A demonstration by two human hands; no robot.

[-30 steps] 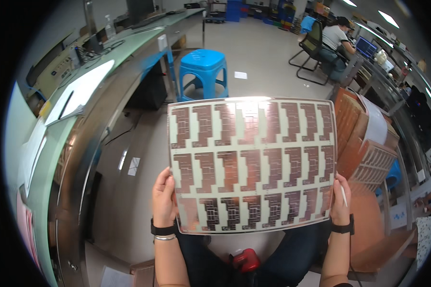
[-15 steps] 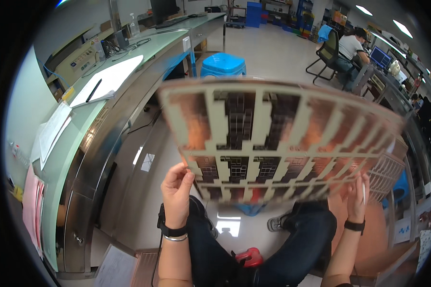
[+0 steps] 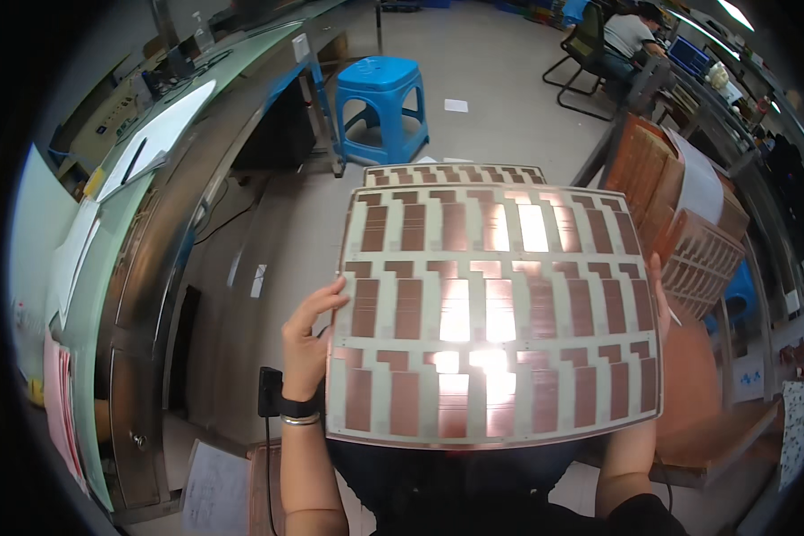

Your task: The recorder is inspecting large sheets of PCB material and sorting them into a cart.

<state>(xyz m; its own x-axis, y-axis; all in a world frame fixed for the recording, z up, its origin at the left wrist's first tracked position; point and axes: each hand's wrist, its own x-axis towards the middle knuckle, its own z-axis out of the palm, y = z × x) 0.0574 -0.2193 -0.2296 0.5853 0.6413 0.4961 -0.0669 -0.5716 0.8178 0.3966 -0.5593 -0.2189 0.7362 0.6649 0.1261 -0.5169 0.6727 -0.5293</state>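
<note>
A large circuit board panel, pale green with rows of copper rectangles, is held up in front of me, its face catching bright glare. My left hand grips its left edge, fingertips on the border and a dark band and bracelet at the wrist. Along the right edge is my right hand, mostly hidden behind the board. From that hand a slim white stick-like thing pokes out. Just past the board's far edge shows the top of another patterned panel; what it rests on is hidden.
A blue plastic stool stands ahead. On the left runs a glass-topped bench with papers and a pen. Copper-coloured panels lean at the right, near another patterned board. A seated person works at the far right.
The board has swung from tilted and blurred to facing me squarely, lower and closer. My view has tipped down, showing the whole stool and the second panel behind.
</note>
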